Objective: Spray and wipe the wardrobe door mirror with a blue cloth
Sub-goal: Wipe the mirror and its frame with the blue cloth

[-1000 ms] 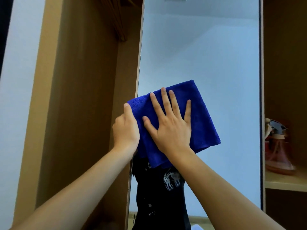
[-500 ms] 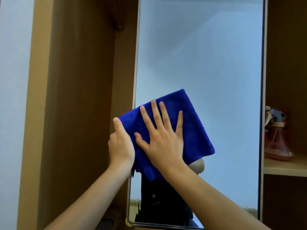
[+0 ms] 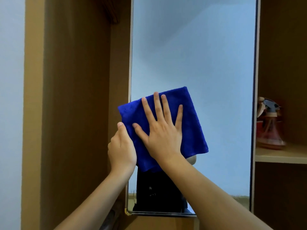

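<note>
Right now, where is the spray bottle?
In the head view, the spray bottle stands at the far right on a wooden shelf, just beyond the mirror's right edge.

A shelf (right side) sits inside the wardrobe.

Blue cloth fuzzy microfibre; mirror glossy, smooth; wardrobe matt wood-look; spray bottle prob. clear plastic.
</note>
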Demonstrator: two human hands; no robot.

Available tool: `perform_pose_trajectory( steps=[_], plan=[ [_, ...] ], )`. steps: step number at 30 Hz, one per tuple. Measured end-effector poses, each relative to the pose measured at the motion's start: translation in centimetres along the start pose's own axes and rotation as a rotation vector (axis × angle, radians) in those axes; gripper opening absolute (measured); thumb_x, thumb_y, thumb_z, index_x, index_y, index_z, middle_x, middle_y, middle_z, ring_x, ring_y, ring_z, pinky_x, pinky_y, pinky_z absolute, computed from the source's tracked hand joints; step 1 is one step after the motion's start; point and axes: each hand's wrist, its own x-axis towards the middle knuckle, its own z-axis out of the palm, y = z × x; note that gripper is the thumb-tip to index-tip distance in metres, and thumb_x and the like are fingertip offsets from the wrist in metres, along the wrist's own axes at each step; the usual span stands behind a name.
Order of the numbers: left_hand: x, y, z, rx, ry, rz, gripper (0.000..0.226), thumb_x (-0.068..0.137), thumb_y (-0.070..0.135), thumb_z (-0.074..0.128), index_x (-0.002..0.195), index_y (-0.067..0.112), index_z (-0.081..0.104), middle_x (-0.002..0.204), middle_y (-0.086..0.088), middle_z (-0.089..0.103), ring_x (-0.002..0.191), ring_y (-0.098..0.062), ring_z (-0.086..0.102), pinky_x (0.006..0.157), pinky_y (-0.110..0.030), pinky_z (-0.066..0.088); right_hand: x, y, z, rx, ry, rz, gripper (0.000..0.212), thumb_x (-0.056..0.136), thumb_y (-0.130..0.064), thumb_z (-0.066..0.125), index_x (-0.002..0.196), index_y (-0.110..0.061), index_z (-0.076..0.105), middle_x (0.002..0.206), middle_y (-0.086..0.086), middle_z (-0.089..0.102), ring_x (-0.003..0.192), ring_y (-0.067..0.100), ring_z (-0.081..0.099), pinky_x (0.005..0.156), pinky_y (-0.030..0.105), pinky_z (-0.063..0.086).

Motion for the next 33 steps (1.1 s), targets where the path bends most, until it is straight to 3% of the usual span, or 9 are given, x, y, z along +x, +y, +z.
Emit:
perform_pose_trajectory(
  steps=[5,11,16,19,25,33],
  plan=[
    [-0.3,-0.2,0.5,0.024,0.048,0.017,0.057,0.102,0.047,0.018,0.068,0.014,0.049,0.068,-0.004,0.056,0.068,-0.024,0.054,0.072,-0.042,0.044,-2.6,0.8,0.3,-0.010,0.019,-0.043,0.071,0.094,-0.065,0.034,0.155,-0.033,0.017,0.164,0.000,0.010,0.151,0.017,0.008,0.120,0.055,0.000],
    [-0.6,-0.4,1.2,0.040,0.079,0.063,0.054,0.104,0.041,0.018,0.066,0.013,0.046,0.065,-0.005,0.051,0.066,-0.024,0.051,0.066,-0.037,0.039,-3.6,2.9,0.1,-0.019,0.035,-0.012,0.070,0.094,-0.064,0.037,0.154,-0.035,0.019,0.163,-0.002,0.012,0.150,0.016,0.011,0.120,0.054,0.002],
    [-0.9,-0.5,1.6,0.052,0.084,0.070,0.049,0.104,0.040,0.021,0.074,0.018,0.052,0.078,0.001,0.058,0.078,-0.013,0.056,0.076,-0.036,0.044,-4.1,5.6,-0.7,-0.046,0.036,0.022,0.069,0.093,-0.064,0.036,0.154,-0.035,0.021,0.163,-0.003,0.013,0.150,0.015,0.010,0.120,0.054,0.002],
    [-1.0,-0.3,1.7,0.072,0.078,0.066,0.045,0.104,0.039,0.021,0.076,0.021,0.051,0.082,0.005,0.055,0.084,-0.014,0.054,0.081,-0.035,0.042,-4.2,7.5,-1.3,-0.057,0.029,0.050,0.069,0.093,-0.064,0.035,0.154,-0.036,0.021,0.163,-0.003,0.013,0.150,0.014,0.010,0.120,0.055,0.003],
    [-0.7,-1.1,2.2,0.107,0.074,0.063,0.051,0.104,0.041,0.021,0.121,0.006,0.055,0.119,-0.010,0.059,0.112,-0.024,0.054,0.098,-0.042,0.043,-4.7,12.6,-2.5,-0.070,0.022,0.129,0.071,0.093,-0.065,0.030,0.155,-0.035,0.013,0.164,-0.003,0.007,0.151,0.015,0.004,0.120,0.056,0.000],
    [-0.9,-1.8,2.6,0.131,0.094,0.085,0.047,0.104,0.040,0.025,0.136,0.013,0.046,0.133,-0.006,0.053,0.123,-0.020,0.048,0.096,-0.029,0.036,-7.0,16.0,-3.0,-0.068,0.009,0.223,0.072,0.093,-0.065,0.025,0.156,-0.034,0.009,0.164,-0.003,0.001,0.151,0.016,-0.002,0.120,0.053,-0.005]
  ],
)
